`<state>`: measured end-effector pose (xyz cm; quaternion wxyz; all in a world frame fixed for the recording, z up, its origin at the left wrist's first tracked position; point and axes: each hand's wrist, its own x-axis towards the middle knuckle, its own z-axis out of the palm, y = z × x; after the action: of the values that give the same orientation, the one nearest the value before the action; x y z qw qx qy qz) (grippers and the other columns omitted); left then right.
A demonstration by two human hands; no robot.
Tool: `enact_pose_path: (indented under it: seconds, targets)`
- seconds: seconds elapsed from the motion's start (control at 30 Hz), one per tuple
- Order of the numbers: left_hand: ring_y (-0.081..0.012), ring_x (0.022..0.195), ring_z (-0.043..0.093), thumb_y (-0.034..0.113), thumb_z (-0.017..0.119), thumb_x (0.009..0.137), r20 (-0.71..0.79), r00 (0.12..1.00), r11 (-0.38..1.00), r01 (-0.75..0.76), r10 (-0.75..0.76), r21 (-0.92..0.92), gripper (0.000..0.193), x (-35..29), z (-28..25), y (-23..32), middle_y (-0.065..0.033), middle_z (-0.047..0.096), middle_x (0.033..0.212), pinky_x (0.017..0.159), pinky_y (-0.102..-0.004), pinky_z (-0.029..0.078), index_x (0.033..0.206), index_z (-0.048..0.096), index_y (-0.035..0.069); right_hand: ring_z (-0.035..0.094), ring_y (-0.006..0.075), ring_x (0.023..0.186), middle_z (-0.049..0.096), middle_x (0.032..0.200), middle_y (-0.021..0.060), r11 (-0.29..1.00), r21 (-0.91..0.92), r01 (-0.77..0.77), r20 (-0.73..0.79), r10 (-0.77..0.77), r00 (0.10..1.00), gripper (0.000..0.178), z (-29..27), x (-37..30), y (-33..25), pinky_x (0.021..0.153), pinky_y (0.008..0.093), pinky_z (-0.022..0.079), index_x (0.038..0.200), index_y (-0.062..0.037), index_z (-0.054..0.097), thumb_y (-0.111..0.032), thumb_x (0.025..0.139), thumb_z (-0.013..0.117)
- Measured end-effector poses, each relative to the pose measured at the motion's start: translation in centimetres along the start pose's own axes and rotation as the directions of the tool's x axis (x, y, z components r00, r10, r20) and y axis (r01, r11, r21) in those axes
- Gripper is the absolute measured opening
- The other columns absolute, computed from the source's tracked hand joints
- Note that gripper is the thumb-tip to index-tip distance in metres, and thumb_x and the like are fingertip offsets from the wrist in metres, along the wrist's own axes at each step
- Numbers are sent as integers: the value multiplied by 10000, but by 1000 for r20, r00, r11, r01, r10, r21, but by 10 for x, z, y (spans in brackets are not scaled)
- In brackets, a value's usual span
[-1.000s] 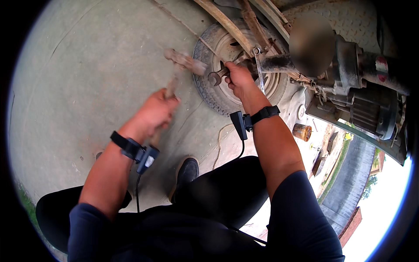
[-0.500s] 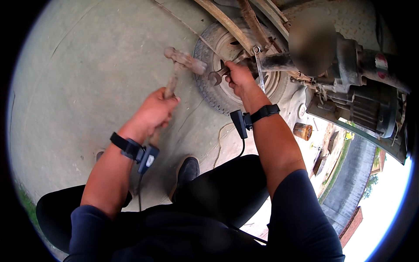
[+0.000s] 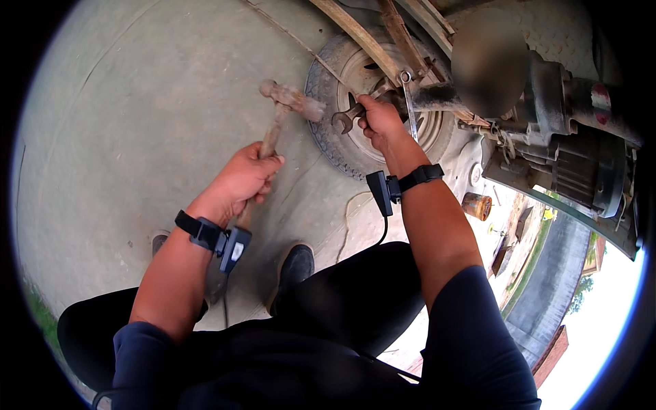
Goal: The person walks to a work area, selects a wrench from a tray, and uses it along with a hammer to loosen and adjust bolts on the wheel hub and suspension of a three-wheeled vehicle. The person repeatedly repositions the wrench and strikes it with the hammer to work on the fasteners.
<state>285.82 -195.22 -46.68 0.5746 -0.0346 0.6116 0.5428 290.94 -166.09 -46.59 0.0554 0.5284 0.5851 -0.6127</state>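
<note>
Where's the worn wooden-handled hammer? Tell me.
Left of centre in the head view, the hammer is in the left hand, near the dusty dark tyre.

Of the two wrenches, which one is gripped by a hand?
The dark wrench with the open-ended head, gripped in the right hand; the shiny ring-ended wrench is in neither hand.

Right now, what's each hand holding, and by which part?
Left hand: hammer, fingers wrapped around its handle, below the head. Right hand: dark wrench, by its shank behind the open end.
</note>
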Motion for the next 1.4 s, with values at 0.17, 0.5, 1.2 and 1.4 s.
enact_pose_path:
  seconds: [0.17, 0.5, 1.2, 1.4]
  targets:
    - [-66, 507, 402, 228, 633, 930, -267, 961, 978, -125, 77, -167, 186, 2, -42, 31, 42, 436, 674, 423, -249, 342, 938, 485, 115, 457, 94, 476, 547, 697, 5, 1000, -5, 3, 4, -3, 1000, 182, -1, -7, -1, 397, 246, 259, 875, -86, 557, -248, 927, 621]
    - [-100, 552, 464, 251, 626, 926, -9, 999, 999, 39, -39, -6, 229, -9, 11, 11, 2, 472, 709, 456, -272, 405, 939, 478, 76, 450, 94, 479, 544, 693, 4, 1000, -25, 3, 12, -3, 1000, 193, -3, -2, 2, 407, 249, 276, 853, -90, 550, -251, 926, 626]
    - [-98, 522, 440, 245, 639, 919, -307, 941, 925, -237, 143, -297, 230, -1, -55, 34, -1, 479, 706, 438, -259, 393, 965, 502, 65, 466, 96, 479, 551, 694, 9, 999, -45, 30, -8, -30, 1000, 208, -7, 0, 5, 391, 257, 267, 849, -82, 558, -262, 922, 632]
    - [-81, 471, 407, 217, 613, 938, 100, 993, 998, 67, -66, 0, 180, -24, 32, 3, 25, 453, 661, 401, -255, 363, 953, 476, 102, 470, 101, 491, 537, 678, 3, 994, -103, 43, -15, -45, 999, 194, -8, 2, 9, 414, 260, 290, 863, -91, 567, -265, 927, 623]
